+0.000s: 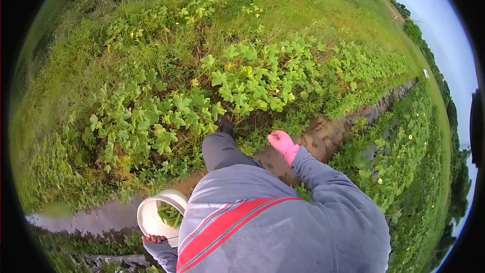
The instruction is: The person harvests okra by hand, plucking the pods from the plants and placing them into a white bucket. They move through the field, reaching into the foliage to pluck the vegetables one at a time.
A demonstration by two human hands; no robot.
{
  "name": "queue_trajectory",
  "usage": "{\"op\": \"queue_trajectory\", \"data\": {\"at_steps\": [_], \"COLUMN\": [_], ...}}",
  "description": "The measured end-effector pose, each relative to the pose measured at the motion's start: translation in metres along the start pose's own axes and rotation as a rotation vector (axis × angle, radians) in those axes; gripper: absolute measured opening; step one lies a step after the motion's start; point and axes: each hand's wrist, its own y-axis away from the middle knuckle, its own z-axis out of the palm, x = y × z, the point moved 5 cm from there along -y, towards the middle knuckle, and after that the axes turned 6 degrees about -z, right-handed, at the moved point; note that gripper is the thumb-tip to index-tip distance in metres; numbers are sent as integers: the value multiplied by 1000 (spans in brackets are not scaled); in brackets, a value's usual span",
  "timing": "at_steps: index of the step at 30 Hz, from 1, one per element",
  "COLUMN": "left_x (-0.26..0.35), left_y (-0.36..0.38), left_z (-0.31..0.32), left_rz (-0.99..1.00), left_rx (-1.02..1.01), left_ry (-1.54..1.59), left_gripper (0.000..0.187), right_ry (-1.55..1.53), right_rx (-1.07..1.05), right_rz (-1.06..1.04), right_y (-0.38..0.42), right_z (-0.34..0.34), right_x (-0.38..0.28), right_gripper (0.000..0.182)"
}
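While the left hand (153, 239) hangs on to the white bucket (151, 215) down low, the pink-gloved right hand (283, 143) sits loosely curled, holding nothing, out front by the plants

Head view: green pods (171, 214) lie in the bucket, left fingers wrapped round its wire handle; leafy row (242, 88) lies just ahead of the right hand, across the muddy furrow (323, 136), so that hand's nearer

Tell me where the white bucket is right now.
In the head view the white bucket sits low on the person's left, held at its rim by the left hand, with green pods inside and the muddy furrow beside it.
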Motion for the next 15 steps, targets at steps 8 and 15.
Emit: {"op": "queue_trajectory", "data": {"at_steps": [8,15], "left_x": [-28,-34], "left_y": [20,68], "left_z": [-42,-122], "left_rz": [-96,-36], "left_rx": [215,425], "left_ry": [65,229], "left_gripper": [35,30], "right_ry": [872,319], "right_rx": [-947,-617], "right_rz": [343,-171], "right_y": [74,-27], "right_z": [-37,70], "right_x": [23,10], "right_gripper": [54,24]}}
